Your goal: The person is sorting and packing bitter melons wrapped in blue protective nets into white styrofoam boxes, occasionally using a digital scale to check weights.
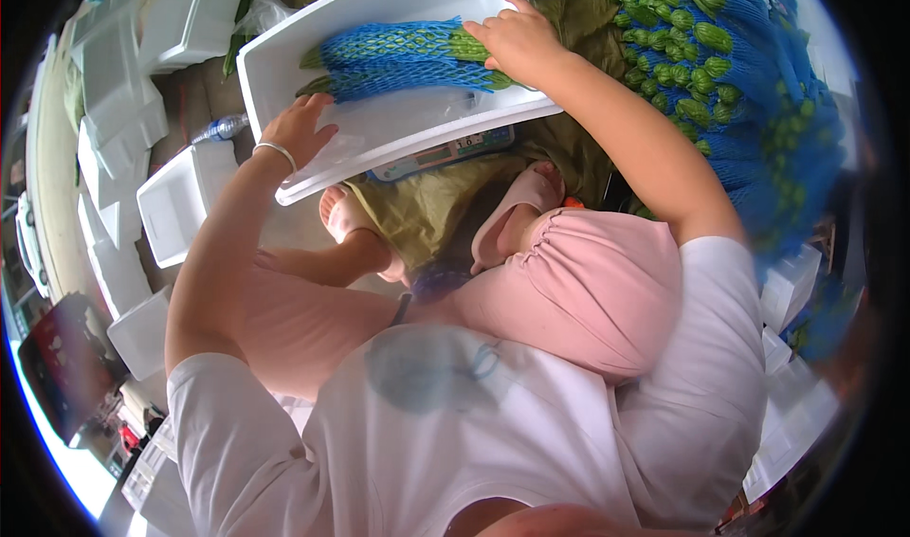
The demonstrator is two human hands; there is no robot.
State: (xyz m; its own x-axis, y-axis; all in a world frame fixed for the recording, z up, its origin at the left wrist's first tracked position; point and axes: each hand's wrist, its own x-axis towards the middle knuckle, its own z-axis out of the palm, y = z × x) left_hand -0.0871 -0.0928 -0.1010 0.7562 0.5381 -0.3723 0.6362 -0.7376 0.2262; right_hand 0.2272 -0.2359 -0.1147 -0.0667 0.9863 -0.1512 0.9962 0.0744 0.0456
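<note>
Two long bundles of green buds or stems in blue mesh sleeves (408, 54) lie side by side in a white foam box (379, 134). My left hand (299, 131) is over the box's near-left side, fingers spread, fingertips beside the left end of the nearer bundle. At the bundles' right end, my right hand (519, 42) reaches over the box wall with its fingers apart. Its fingertips meet the green tips there; I cannot tell if they press on them. Neither hand is wrapped round anything. Below the box's near edge shows a digital scale (445, 153).
A large heap of green buds in blue netting (687, 72) lies to the right. White foam boxes (185, 200) and a plastic bottle (220, 127) stand at the left. Olive-coloured sacking (427, 205) is spread under the box, by my feet in pink sandals (512, 210).
</note>
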